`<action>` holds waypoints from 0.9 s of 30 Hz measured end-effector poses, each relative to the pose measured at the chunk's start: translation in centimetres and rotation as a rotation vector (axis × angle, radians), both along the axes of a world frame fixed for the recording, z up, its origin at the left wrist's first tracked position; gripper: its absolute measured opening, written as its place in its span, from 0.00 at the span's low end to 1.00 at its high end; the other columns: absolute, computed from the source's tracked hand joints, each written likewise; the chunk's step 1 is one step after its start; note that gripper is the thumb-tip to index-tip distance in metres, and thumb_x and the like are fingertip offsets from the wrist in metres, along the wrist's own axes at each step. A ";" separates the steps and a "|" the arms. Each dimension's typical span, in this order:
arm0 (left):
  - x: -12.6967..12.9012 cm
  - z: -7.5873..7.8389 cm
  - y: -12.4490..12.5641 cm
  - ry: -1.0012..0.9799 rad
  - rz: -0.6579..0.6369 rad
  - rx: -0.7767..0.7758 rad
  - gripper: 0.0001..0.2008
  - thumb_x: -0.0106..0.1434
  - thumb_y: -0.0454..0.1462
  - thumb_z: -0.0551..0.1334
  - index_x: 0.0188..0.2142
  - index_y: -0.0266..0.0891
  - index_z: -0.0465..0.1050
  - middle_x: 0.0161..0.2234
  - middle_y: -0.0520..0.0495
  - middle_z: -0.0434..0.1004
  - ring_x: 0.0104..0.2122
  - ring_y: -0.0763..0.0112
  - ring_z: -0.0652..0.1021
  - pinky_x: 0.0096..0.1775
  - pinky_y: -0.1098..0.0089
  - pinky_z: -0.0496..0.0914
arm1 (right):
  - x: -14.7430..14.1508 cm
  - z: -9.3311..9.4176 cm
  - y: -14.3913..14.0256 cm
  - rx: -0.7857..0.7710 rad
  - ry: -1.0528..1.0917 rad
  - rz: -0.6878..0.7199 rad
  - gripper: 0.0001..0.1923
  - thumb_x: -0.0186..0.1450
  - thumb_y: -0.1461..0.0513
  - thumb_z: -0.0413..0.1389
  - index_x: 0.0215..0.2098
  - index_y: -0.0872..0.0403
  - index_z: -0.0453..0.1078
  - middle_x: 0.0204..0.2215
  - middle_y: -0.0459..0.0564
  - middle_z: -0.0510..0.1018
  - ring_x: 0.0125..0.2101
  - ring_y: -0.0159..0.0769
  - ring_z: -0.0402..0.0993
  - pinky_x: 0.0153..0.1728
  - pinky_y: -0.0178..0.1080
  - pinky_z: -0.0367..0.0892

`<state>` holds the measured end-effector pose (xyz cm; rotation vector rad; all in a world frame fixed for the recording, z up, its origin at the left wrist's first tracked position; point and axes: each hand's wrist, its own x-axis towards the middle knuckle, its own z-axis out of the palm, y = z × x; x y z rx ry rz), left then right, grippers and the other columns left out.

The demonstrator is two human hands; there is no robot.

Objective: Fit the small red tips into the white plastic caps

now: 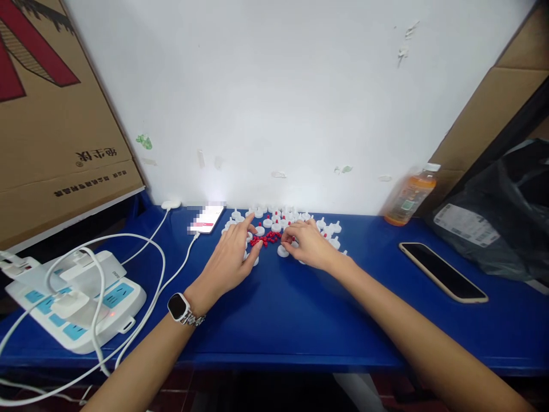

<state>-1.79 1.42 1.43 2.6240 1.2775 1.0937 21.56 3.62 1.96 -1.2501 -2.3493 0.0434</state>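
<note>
Over on the table (300,332), beads (266,240) lie among caps (277,228) at the far middle; a power strip (118,294) sits near left, a drink bottle (410,197) far right, a smartphone (444,273) before it.

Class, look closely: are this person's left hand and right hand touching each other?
Apart. The head view shows a plain gap between the left hand and the right hand, with red pieces and blue table visible there.

— How does the table (300,332) look?
— At six o'clock it is smooth and rather glossy. Near the centre, the small round pieces (276,228) seem to be matt plastic.
— And the box (51,114) at ten o'clock?
— Matt cardboard. At seven, the watch bracelet (196,321) is shiny metal; at three, the bag (514,189) is glossy plastic.
</note>
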 end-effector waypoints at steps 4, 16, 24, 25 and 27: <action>-0.1 0.1 0.0 -0.010 0.010 -0.029 0.24 0.74 0.40 0.50 0.67 0.39 0.51 0.47 0.42 0.71 0.47 0.60 0.72 0.52 0.56 0.67 | 1.2 0.6 0.6 0.006 -0.033 -0.094 0.04 0.64 0.61 0.58 0.35 0.52 0.74 0.31 0.47 0.78 0.37 0.39 0.69 0.42 0.42 0.52; -1.5 -0.1 0.9 -0.085 0.049 -0.030 0.18 0.74 0.37 0.49 0.61 0.39 0.60 0.45 0.43 0.70 0.45 0.61 0.70 0.51 0.58 0.67 | -5.4 3.0 12.6 -0.100 -0.206 -0.259 0.14 0.65 0.58 0.55 0.46 0.55 0.75 0.42 0.57 0.82 0.47 0.47 0.73 0.51 0.48 0.55; -1.5 -0.1 0.9 -0.084 0.067 -0.040 0.17 0.73 0.39 0.52 0.59 0.41 0.62 0.46 0.44 0.70 0.47 0.61 0.71 0.51 0.58 0.68 | -7.2 2.3 13.3 -0.082 -0.166 -0.263 0.08 0.66 0.62 0.54 0.38 0.55 0.75 0.39 0.55 0.82 0.45 0.45 0.74 0.52 0.47 0.54; -1.4 0.0 0.7 -0.094 0.070 -0.038 0.17 0.72 0.39 0.53 0.59 0.41 0.62 0.47 0.43 0.70 0.47 0.61 0.72 0.51 0.58 0.68 | -6.8 2.6 12.5 -0.060 -0.145 -0.265 0.09 0.67 0.62 0.52 0.39 0.55 0.75 0.39 0.54 0.82 0.44 0.44 0.74 0.52 0.47 0.54; -0.9 0.1 0.5 -0.124 0.080 -0.022 0.17 0.71 0.40 0.56 0.58 0.42 0.63 0.50 0.43 0.68 0.49 0.60 0.72 0.52 0.58 0.68 | -6.0 3.1 10.1 -0.015 -0.068 -0.253 0.10 0.68 0.60 0.51 0.40 0.54 0.74 0.37 0.51 0.82 0.42 0.41 0.74 0.52 0.46 0.55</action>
